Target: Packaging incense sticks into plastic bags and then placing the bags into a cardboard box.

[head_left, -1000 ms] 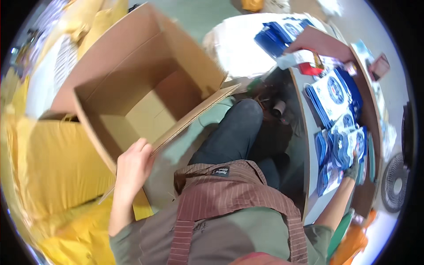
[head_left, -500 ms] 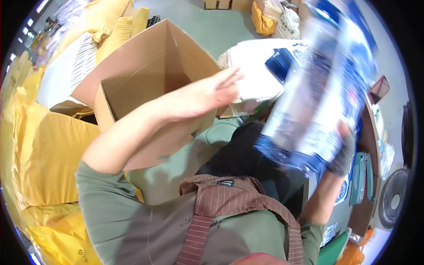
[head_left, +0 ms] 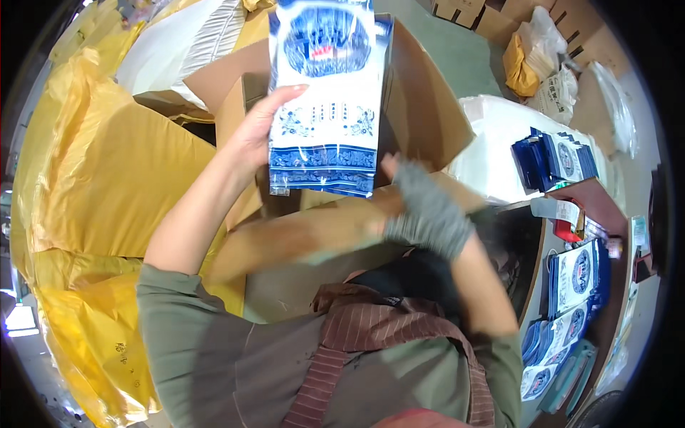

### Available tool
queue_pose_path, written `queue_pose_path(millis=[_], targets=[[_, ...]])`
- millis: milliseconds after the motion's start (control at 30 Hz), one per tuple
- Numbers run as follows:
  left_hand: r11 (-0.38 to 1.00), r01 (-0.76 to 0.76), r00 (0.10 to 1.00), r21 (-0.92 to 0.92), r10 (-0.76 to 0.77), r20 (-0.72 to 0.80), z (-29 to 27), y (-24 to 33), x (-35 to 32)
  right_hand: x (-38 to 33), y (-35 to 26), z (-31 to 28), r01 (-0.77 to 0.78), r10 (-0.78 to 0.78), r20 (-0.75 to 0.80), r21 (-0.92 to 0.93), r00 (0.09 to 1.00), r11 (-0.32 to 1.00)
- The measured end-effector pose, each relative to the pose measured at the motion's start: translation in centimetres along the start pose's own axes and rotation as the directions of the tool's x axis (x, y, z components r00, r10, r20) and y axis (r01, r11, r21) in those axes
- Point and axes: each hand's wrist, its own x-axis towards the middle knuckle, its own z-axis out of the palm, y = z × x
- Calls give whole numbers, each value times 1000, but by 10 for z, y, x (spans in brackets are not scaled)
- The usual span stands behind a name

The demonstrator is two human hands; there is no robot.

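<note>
Holding the stack of blue-and-white pouches (head_left: 325, 100) between both hands, you have it lifted over the open cardboard box (head_left: 421, 107), flat faces toward you. Nearest you, your right hand (head_left: 421, 207), in a grey fingerless glove, supports the lower right corner from underneath; its grip on the pouches is partly hidden behind the stack, so I cannot tell how tightly it closes. Your left hand (head_left: 260, 132) is closed on the left edge, thumb across the printed front.

These look like light, flat, glossy film pouches: flexible rather than stiff, and likely slippery against each other, so the stack could fan or slide apart. I would judge the safest hold to be at the two opposite edges near the bottom seal, squeezing the layers together, much as you have it now.

Beyond the stack, the box stands with flaps open, beside yellow plastic sacks (head_left: 100, 178) on your left. On your right, more pouches (head_left: 571, 282) lie along the bench (head_left: 614, 214), and a darker blue bundle (head_left: 553, 160) sits farther off on a white surface.

Compared with half a second ago, the stack has swung from your right side to the centre above the box, and your left hand, then reaching across empty, now clasps its edge.
</note>
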Motion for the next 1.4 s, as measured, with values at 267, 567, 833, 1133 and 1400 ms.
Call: queue_pose_path(millis=[267, 567, 833, 1133, 1400], targets=[[787, 593, 804, -172, -592, 60, -71, -151, 141, -31, 33, 124, -162, 224, 153, -339, 963, 927], [785, 586, 772, -200, -616, -159, -188, -239, 260, -9, 79, 103, -146, 187, 78, -367, 979, 919], [811, 524, 814, -261, -567, -127, -236, -360, 295, -38, 103, 143, -120, 71, -172, -288, 982, 950], [808, 589, 743, -22, -552, -379, -367, -491, 335, -9, 95, 149, -138, 36, -304, -323, 952, 936], [927, 369, 807, -61, -352, -475, -222, -372, 312, -22, 106, 150, -198, 75, -325, -363, 943, 911]])
